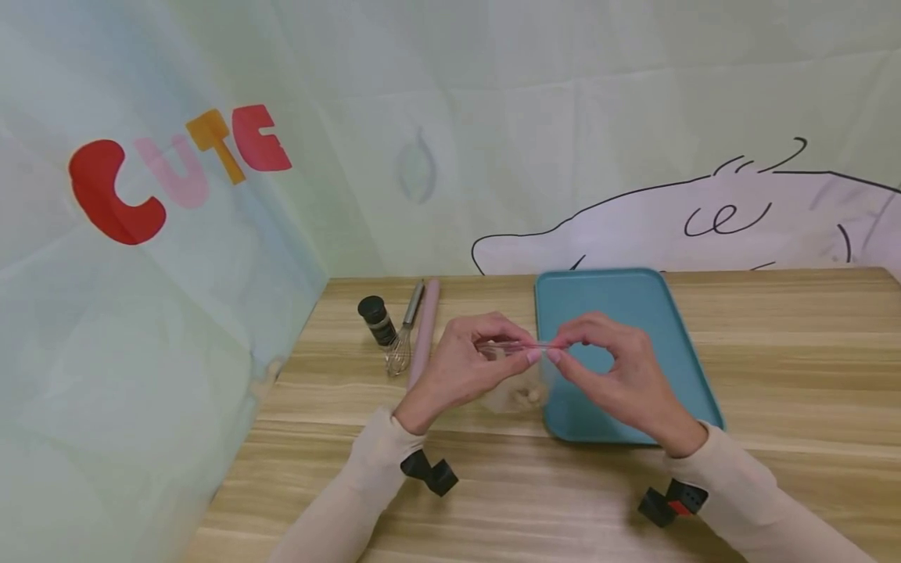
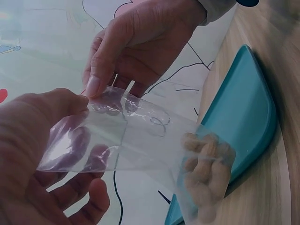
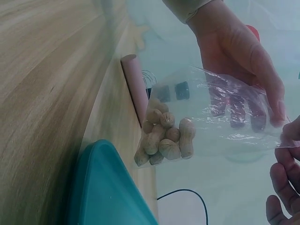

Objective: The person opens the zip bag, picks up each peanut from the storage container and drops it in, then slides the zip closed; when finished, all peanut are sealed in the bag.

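Note:
A clear plastic bag (image 2: pixel 140 126) hangs from both hands above the table. Several peanuts in their shells (image 3: pixel 161 136) lie at its bottom end. My left hand (image 1: pixel 472 356) pinches the bag's top edge between thumb and fingers. Close beside it, my right hand (image 1: pixel 619 367) pinches the same edge, thumb below and index finger above in the head view. The thumbs are only a little apart. In the head view the bag's lower part is faint and blurred beneath the left hand. Whether the bag's mouth is sealed, I cannot tell.
A blue tray (image 1: pixel 633 313) lies on the wooden table (image 1: pixel 795 352), partly under the right hand. Left of the hands are a pink rolling pin (image 1: pixel 426 328), a wire whisk (image 1: pixel 401 348) and a black-capped jar (image 1: pixel 377 320). Printed cloth (image 1: pixel 450 156) hangs behind.

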A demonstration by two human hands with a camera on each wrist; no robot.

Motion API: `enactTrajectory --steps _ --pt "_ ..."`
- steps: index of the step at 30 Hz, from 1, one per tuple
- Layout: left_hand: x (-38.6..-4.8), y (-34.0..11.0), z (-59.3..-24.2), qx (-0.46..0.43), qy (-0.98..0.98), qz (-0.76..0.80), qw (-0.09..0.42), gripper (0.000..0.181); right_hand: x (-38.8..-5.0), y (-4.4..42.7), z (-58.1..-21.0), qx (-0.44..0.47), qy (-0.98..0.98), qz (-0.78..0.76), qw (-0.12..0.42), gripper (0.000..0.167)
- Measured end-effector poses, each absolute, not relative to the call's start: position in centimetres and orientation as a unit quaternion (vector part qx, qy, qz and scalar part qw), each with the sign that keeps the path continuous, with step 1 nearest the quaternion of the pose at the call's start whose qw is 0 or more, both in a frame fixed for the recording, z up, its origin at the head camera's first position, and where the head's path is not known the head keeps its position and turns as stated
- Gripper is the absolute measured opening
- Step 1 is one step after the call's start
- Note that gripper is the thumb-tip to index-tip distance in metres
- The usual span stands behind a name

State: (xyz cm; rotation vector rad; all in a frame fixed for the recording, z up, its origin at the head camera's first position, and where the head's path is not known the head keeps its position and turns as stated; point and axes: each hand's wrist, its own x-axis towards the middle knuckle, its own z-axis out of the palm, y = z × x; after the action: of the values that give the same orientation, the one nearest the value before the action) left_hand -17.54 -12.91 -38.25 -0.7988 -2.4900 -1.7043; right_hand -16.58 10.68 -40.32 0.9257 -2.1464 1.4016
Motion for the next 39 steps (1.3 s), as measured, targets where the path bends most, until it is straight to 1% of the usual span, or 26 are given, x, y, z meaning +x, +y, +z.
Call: enactTrajectory --steps 6,13,20,25,32,39 --pt "-17.5 -12.9 -38.2 -0.260 -0.797 -0.545 0.011 0.008 -16.6 10.9 -40.3 0.321 -0.782 0.500 0.188 0.020" --pt "-17.6 -12.9 -38.4 -0.270 -0.797 -0.539 0.022 0.007 -16.5 10.7 -40.5 0.320 -0.779 0.500 0.201 0.024" --pt "-17.5 -13.0 -38.3 -0.288 -0.803 -0.521 0.033 0.005 -16.5 10.6 -40.6 0.321 -0.783 0.498 0.187 0.023" --pt "-17.5 -13.1 -38.3 -0.288 -0.803 -0.521 0.032 0.005 -16.5 10.3 -40.5 0.332 -0.774 0.500 0.201 0.024" --pt "-17.5 -13.4 -38.0 -0.305 -0.796 -0.520 0.051 0.004 -16.4 10.1 -40.4 0.349 -0.757 0.508 0.218 0.021" --pt "-17.6 -13.9 -37.5 -0.309 -0.795 -0.518 0.062 0.005 -16.6 10.4 -40.1 0.357 -0.743 0.518 0.229 0.026"
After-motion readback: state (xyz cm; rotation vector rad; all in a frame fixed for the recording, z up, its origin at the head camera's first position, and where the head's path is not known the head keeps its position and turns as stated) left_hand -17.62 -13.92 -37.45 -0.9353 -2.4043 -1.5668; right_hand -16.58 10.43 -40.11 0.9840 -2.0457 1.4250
